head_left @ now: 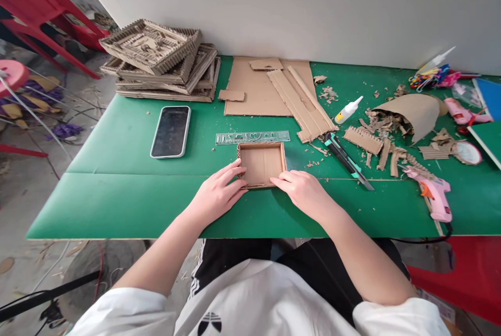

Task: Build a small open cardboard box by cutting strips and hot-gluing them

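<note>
A small, shallow open cardboard box (261,165) lies on the green tabletop in front of me. My left hand (221,192) grips its left wall, with fingertips reaching over the rim and the rest of the hand outside. At the near right corner, my right hand (303,190) pinches the wall, its index finger pointing inward. Just behind the box is a clear plastic ruler (252,138) with cut-out shapes. To the right of my right hand lies a black and teal utility knife (346,159) with its blade out.
A white-edged phone (171,132) lies left, before stacked corrugated cardboard trays (156,62). Behind are a cardboard sheet (250,88) and strips (301,101). On the right are a glue bottle (348,110), cardboard scraps (364,139) and a pink glue gun (434,195) with a cable.
</note>
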Action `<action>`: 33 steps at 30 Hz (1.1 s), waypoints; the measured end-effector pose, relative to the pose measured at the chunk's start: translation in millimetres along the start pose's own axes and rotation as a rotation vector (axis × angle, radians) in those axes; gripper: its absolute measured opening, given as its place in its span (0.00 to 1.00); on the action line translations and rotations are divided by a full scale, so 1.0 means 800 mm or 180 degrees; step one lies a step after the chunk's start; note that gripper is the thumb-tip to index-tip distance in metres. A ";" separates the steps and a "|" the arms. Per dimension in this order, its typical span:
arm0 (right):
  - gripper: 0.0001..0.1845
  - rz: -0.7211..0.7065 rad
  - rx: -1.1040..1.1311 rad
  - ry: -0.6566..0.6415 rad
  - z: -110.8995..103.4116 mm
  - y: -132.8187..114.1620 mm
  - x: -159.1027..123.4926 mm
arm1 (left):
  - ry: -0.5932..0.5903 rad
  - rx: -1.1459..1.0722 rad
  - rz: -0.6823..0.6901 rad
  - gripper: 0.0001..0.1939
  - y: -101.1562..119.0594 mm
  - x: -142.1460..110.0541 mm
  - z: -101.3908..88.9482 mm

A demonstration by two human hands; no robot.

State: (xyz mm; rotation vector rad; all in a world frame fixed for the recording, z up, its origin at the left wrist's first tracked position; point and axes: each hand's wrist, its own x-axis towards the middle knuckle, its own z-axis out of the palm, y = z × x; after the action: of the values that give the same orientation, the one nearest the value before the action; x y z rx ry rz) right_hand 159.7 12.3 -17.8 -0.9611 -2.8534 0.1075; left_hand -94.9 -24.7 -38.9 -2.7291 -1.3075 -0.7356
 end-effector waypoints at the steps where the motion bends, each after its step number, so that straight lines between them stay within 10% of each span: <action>1: 0.21 0.0008 -0.0005 -0.0008 0.000 0.000 0.000 | 0.0001 0.0006 -0.0008 0.05 0.000 0.000 0.000; 33: 0.15 -0.0058 0.0029 0.0279 0.007 0.001 0.002 | -0.0319 -0.0837 -0.0404 0.25 -0.010 -0.007 -0.013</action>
State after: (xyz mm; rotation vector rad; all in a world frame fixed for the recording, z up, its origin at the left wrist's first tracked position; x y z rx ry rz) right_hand 158.0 13.7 -22.9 -0.9146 -2.7787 0.0748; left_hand -107.6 -25.8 -33.5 -2.9419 -1.5175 -0.8468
